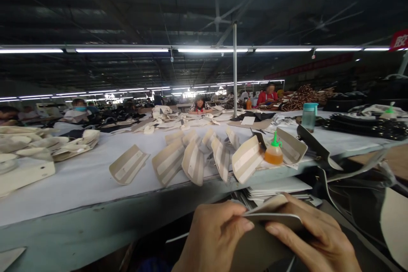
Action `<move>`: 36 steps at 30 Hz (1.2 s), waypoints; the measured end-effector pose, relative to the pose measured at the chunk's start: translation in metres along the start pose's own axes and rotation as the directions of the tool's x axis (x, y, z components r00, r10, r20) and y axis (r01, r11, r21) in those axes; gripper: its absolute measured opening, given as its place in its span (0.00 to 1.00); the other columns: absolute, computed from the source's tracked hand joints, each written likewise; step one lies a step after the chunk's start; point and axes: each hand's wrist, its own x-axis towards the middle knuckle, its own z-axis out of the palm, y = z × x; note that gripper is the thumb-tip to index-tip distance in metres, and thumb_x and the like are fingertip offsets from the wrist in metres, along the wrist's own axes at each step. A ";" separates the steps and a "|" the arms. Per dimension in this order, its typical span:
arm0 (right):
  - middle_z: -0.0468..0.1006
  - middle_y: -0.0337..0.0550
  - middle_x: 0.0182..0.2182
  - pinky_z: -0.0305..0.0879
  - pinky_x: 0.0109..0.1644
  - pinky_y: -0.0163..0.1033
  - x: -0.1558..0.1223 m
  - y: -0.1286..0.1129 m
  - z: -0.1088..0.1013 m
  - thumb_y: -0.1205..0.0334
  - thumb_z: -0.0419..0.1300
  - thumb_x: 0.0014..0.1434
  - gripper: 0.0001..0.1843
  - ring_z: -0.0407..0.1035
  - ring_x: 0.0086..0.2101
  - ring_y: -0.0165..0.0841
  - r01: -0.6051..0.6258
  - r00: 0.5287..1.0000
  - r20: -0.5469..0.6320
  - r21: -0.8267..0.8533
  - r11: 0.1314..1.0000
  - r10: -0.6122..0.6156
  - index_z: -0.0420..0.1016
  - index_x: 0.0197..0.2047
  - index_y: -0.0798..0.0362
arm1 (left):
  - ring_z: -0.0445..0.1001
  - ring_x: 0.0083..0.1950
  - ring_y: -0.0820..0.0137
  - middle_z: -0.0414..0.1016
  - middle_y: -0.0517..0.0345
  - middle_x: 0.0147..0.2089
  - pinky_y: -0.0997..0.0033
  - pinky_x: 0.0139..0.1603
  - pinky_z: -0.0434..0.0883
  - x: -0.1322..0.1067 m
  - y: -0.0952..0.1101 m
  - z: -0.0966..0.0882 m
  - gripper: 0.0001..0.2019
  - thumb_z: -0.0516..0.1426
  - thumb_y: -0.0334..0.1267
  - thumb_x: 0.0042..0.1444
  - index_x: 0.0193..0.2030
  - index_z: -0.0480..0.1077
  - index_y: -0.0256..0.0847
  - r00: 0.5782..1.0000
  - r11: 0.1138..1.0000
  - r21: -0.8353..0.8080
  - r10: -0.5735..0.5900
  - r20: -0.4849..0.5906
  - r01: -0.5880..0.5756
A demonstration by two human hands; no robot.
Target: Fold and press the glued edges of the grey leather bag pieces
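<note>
We see the left hand [212, 238] and the right hand [314, 238] low in front of us, both pinching a thin, curved beige cut piece [274, 212] between thumb and fingers, held below the edge of the desk [79, 187]. Just beyond, a row of striped beige cut pieces [194, 161] lies on the desk's white top, with an orange glue bottle [274, 153] beside them. Farther back stands a teal-capped water bottle [309, 117].
</note>
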 end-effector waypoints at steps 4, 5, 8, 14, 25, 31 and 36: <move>0.83 0.33 0.30 0.73 0.45 0.28 -0.005 0.002 -0.003 0.57 0.66 0.63 0.04 0.79 0.31 0.31 0.011 1.000 0.023 -0.052 0.999 -0.010 0.79 0.35 0.45 | 0.65 0.23 0.75 0.64 0.65 0.19 0.79 0.23 0.59 0.001 0.003 0.005 0.13 0.56 0.33 0.61 0.24 0.71 0.38 0.999 0.999 -0.049 -0.016 0.032 0.017; 0.84 0.34 0.31 0.73 0.45 0.29 -0.005 0.001 -0.004 0.56 0.66 0.62 0.05 0.80 0.32 0.32 -0.004 1.000 0.025 -0.065 0.998 0.006 0.80 0.35 0.45 | 0.67 0.23 0.75 0.67 0.65 0.20 0.80 0.24 0.61 0.000 0.003 0.007 0.12 0.56 0.33 0.60 0.25 0.73 0.39 0.999 0.997 -0.055 -0.045 0.017 0.046; 0.83 0.38 0.32 0.73 0.40 0.32 -0.001 -0.001 -0.006 0.50 0.65 0.61 0.10 0.79 0.33 0.36 -0.133 0.988 0.086 0.023 0.991 0.131 0.82 0.34 0.46 | 0.78 0.29 0.71 0.80 0.61 0.27 0.81 0.31 0.71 -0.007 0.003 0.012 0.08 0.60 0.31 0.56 0.38 0.80 0.43 0.989 0.989 -0.085 -0.128 -0.077 0.121; 0.73 0.41 0.25 0.67 0.31 0.35 0.012 0.004 -0.007 0.36 0.47 0.67 0.34 0.68 0.26 0.34 -0.486 0.860 0.383 0.416 0.769 0.337 0.78 0.25 0.51 | 0.84 0.36 0.72 0.86 0.61 0.40 0.84 0.41 0.75 -0.016 -0.002 0.015 0.22 0.59 0.21 0.54 0.52 0.79 0.47 0.986 0.965 -0.211 0.141 -0.094 -0.158; 0.81 0.49 0.49 0.69 0.51 0.42 0.007 0.018 -0.003 0.43 0.64 0.61 0.16 0.76 0.47 0.40 -0.534 0.816 0.553 0.612 0.583 0.166 0.87 0.40 0.44 | 0.78 0.24 0.71 0.83 0.58 0.28 0.80 0.29 0.73 -0.031 -0.032 0.007 0.12 0.61 0.37 0.60 0.50 0.80 0.46 0.986 0.981 -0.103 0.167 0.016 -0.164; 0.80 0.43 0.50 0.74 0.40 0.35 0.004 0.011 -0.003 0.41 0.63 0.60 0.15 0.79 0.35 0.33 -0.433 0.885 0.425 0.602 0.671 0.190 0.87 0.37 0.39 | 0.79 0.24 0.73 0.83 0.63 0.28 0.83 0.28 0.73 -0.034 -0.023 -0.001 0.07 0.63 0.32 0.57 0.41 0.79 0.47 0.980 0.985 0.027 0.172 -0.104 -0.170; 0.79 0.44 0.54 0.76 0.45 0.34 0.003 0.001 -0.004 0.52 0.64 0.64 0.11 0.79 0.44 0.37 -0.182 0.982 0.102 0.281 0.942 0.159 0.83 0.48 0.35 | 0.84 0.34 0.75 0.86 0.66 0.38 0.86 0.41 0.75 -0.034 -0.029 0.003 0.17 0.61 0.23 0.55 0.47 0.76 0.49 0.890 0.970 0.165 0.231 -0.394 -0.178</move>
